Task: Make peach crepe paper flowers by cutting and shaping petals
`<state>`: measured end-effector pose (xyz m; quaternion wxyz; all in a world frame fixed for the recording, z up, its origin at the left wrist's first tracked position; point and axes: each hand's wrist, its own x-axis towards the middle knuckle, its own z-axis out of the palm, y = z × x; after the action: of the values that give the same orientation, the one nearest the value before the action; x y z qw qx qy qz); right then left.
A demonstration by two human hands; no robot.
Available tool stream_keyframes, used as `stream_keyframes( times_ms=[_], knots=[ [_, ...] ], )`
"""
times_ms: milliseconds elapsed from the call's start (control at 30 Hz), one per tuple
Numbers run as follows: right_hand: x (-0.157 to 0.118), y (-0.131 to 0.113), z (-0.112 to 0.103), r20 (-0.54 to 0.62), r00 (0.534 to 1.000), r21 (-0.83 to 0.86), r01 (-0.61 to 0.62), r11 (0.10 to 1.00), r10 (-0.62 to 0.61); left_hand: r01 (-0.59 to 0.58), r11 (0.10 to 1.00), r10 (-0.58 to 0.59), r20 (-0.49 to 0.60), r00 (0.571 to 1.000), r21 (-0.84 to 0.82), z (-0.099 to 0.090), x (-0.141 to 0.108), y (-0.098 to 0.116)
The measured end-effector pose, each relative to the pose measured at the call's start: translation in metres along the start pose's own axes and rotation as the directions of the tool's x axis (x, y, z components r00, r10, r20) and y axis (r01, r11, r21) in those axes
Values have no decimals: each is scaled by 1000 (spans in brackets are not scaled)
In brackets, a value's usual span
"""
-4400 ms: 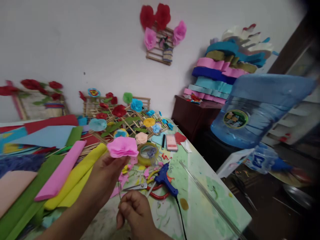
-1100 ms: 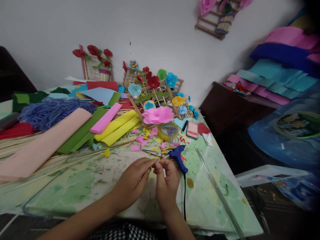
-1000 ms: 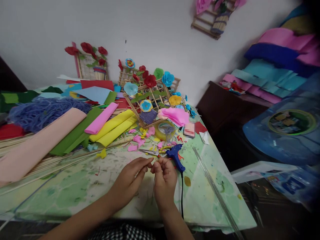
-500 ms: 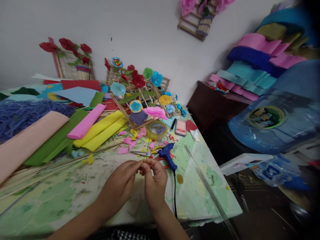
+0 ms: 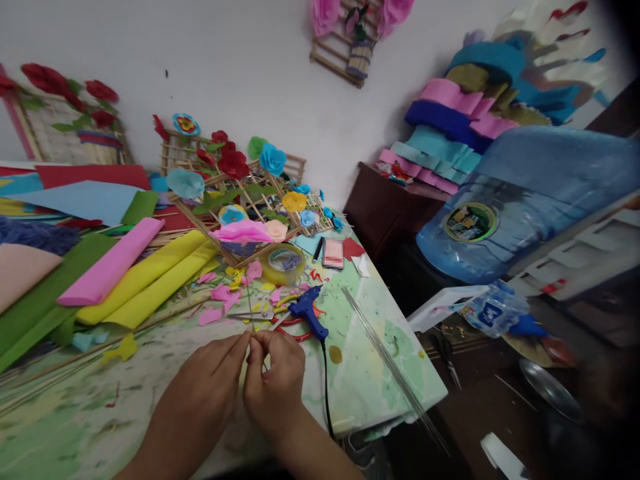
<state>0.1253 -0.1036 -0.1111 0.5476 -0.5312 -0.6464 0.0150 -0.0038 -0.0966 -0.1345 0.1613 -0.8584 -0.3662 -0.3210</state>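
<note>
My left hand (image 5: 203,383) and my right hand (image 5: 275,377) meet fingertip to fingertip above the near part of the table. Both are closed in a pinch around a thin, dark greenish wire (image 5: 249,297) that rises from between the fingers. Its lower end is mostly hidden by my hands. Just beyond the fingers lie silver scissors (image 5: 260,315). Close to my right hand rests a blue glue gun (image 5: 309,310), its black cord running to the near edge. Red-handled pliers or scissors (image 5: 297,330) lie partly under it.
A roll of tape (image 5: 284,265) and pink paper scraps (image 5: 227,295) lie beyond my hands. Yellow paper rolls (image 5: 160,280) are at left. Wooden frames with paper flowers (image 5: 234,163) stand behind. A bundle of wires (image 5: 390,360) overhangs the right edge, near a water jug (image 5: 500,200).
The view has turned to the right, so everything on the table appears further left. My hands stay together, pinching the wire.
</note>
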Motion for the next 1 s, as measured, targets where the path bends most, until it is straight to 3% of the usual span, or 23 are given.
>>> stream_keyframes(
  times_ms=[167,333,433,567,667,833,1000],
  knots=[
    [-1,0,1,10,998,-78,55,995,-54,22,998,-18,60,998,-63,2,-4,-1],
    [-1,1,2,34,999,-95,38,995,-35,59,993,-52,69,996,-100,0,-5,0],
    [0,3,2,44,998,-26,-48,999,49,102,986,-92,77,993,-132,-3,-2,1],
    [2,4,-1,85,968,165,-249,954,238,183,970,-169,101,980,-158,-6,4,1],
    [3,1,-1,119,949,239,-312,919,291,194,970,-186,69,980,-147,-8,8,2],
    [1,0,1,162,951,263,-300,917,264,180,979,-178,31,984,-95,-10,10,6],
    [0,1,3,117,975,193,-210,958,190,157,986,-157,2,988,-53,-10,7,7]
  ],
)
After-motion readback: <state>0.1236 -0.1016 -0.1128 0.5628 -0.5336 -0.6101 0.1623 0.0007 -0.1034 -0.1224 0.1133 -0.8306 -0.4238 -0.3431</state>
